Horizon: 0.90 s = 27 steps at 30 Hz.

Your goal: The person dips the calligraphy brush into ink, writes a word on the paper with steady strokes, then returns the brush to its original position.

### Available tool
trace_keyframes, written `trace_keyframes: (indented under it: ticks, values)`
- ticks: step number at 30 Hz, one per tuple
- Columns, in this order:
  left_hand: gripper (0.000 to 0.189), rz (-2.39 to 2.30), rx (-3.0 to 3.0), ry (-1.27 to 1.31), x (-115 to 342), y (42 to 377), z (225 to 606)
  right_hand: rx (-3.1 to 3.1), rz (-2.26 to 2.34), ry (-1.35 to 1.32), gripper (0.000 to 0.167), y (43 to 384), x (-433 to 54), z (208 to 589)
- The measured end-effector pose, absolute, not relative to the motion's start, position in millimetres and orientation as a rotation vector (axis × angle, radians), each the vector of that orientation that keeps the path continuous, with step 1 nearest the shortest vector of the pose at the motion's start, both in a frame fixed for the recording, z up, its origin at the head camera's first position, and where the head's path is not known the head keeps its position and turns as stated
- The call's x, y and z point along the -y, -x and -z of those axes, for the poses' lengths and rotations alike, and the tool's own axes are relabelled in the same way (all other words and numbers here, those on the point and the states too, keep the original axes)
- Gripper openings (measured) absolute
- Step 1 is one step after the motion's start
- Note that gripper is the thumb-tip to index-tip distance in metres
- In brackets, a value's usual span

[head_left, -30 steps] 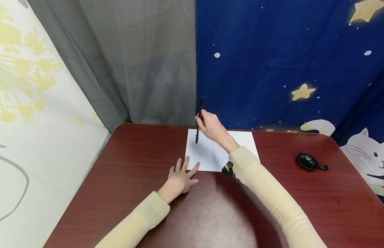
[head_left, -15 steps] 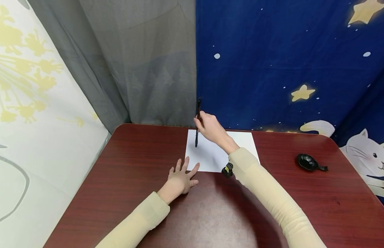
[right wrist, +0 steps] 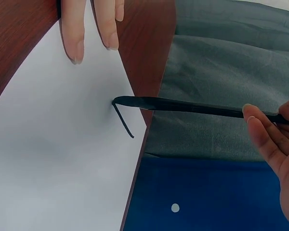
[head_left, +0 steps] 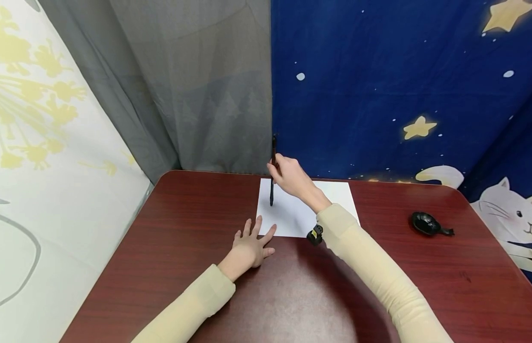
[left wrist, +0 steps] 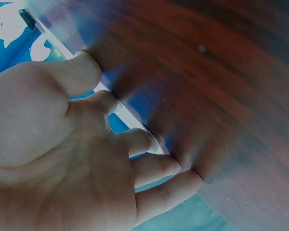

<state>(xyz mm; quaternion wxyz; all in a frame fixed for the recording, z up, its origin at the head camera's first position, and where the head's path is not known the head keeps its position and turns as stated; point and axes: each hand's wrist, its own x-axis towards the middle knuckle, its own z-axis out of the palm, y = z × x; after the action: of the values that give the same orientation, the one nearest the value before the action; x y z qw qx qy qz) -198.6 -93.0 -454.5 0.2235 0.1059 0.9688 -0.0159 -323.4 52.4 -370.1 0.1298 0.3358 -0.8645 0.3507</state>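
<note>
My right hand (head_left: 292, 176) pinches a dark writing brush (head_left: 272, 193) high on its handle and holds it nearly upright. In the right wrist view the black tip of the brush (right wrist: 183, 105) meets a white sheet of paper (right wrist: 53, 130), at the end of a short, straight black stroke (right wrist: 124, 120). My left hand (head_left: 249, 248) lies with fingers spread at the near left corner of the sheet, two fingertips on the paper. From the left wrist view, the palm (left wrist: 62, 144) faces the dark table and its fingertips press down.
A shiny black gourd-shaped dish (head_left: 426, 223) sits on the reddish-brown table (head_left: 184, 214), well to the right of the paper. Behind the table's far edge hang a grey curtain (head_left: 214, 95) and a blue star-printed curtain (head_left: 356, 95).
The brush tip has moved a little toward me down the left side of the paper, and the right hand has shifted slightly with it. The left hand stays in place.
</note>
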Motion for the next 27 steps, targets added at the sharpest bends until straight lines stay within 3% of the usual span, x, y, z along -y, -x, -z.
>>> trace_keyframes:
  ticks: [9,27]
  values:
    - [0.061,0.049,-2.680,-0.293,90,188,433,2.504,-1.027,-0.993,0.018,320,-53,364]
    - [0.064,0.036,-2.675,-0.300,94,201,461,2.457,-1.013,-0.926,0.019,325,-60,350]
